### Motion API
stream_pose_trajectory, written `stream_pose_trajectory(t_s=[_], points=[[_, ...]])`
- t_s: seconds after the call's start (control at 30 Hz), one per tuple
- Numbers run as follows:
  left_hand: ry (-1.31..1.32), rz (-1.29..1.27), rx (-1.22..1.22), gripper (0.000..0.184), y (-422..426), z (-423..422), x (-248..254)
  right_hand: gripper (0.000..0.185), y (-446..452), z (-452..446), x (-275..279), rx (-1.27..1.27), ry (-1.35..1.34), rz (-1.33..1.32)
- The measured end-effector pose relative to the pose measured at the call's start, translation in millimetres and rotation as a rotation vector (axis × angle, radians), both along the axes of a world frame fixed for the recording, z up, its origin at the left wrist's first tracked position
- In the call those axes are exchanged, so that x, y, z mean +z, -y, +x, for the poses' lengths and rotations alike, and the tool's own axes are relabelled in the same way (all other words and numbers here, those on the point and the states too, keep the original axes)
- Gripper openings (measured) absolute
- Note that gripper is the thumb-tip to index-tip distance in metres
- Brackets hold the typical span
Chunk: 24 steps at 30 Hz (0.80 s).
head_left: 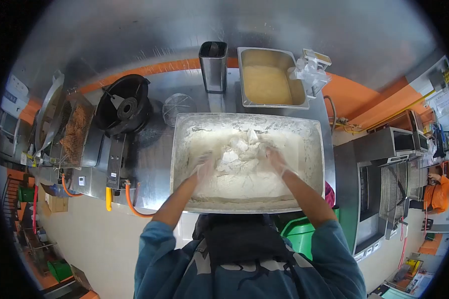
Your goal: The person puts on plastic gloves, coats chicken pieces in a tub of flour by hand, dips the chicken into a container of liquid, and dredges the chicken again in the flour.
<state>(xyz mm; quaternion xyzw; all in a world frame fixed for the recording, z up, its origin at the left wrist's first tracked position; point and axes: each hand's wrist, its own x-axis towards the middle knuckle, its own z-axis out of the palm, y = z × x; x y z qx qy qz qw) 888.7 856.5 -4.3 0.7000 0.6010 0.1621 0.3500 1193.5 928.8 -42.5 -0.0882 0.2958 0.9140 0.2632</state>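
Note:
A large metal tray holds white flour, with a heap of flour-coated pieces in its middle. My left hand, in a thin clear glove, is at the left of the heap, slightly blurred, its fingers stretched out and holding nothing I can see. At the right edge of the heap is my right hand, also gloved and dusted with flour. Its fingers point away from me and look extended, with the tips partly lost in the flour. What the coated pieces are inside cannot be seen.
Behind the tray stand a deep pan of yellowish liquid and a tall metal container. Leftward are a round wire strainer, a black gas burner and a basket of browned fried food. A green bin sits below; a person in orange is far right.

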Motion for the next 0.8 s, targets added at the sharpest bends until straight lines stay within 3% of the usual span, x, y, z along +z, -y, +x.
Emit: stream_pose_trajectory(t_s=[0.03, 0.17, 0.27, 0.3, 0.33, 0.37, 0.47, 0.53, 0.6, 0.67, 0.7, 0.8], points=[[0.183, -0.024, 0.05, 0.044, -7, 7, -15, 0.046, 0, -7, -12, 0.005, -0.087, -0.092], [0.596, -0.116, 0.153, 0.051, -33, 32, -42, 0.054, 15, -86, 55, 0.031, 1.481, 1.065], [0.725, -0.221, 0.207, 0.057, -43, 47, -44, 0.057, 15, -96, 88, 0.375, 1.638, 1.102], [0.698, -0.268, 0.23, 0.058, -43, 50, -29, 0.059, 1, -96, 70, 0.67, 1.724, 1.126], [0.569, -0.326, 0.26, 0.056, -42, 48, -13, 0.057, 4, -87, 52, 0.631, 1.734, 1.228], [0.439, -0.383, 0.291, 0.055, -37, 48, 13, 0.055, 16, -86, 82, 0.593, 1.739, 1.331], [0.915, -0.331, 0.108, 0.052, -14, 37, 82, 0.056, 35, -71, 125, 0.447, 1.564, 1.634], [0.782, -0.245, -0.038, 0.046, -8, 16, 69, 0.054, 39, -59, 139, 0.47, 1.472, 1.783], [0.521, -0.328, 0.057, 0.044, 2, 14, 129, 0.044, 37, -49, 150, 0.637, 1.468, 1.892], [0.291, -0.394, 0.113, 0.042, 3, 10, 161, 0.058, 37, -40, 147, 0.607, 1.493, 1.909], [0.179, -0.385, 0.07, 0.041, 1, 2, 151, 0.065, 37, -38, 147, 0.592, 1.508, 1.917], [0.138, -0.335, -0.013, 0.039, 0, -9, 82, 0.048, 37, -47, 151, 0.824, 1.48, 1.661]])
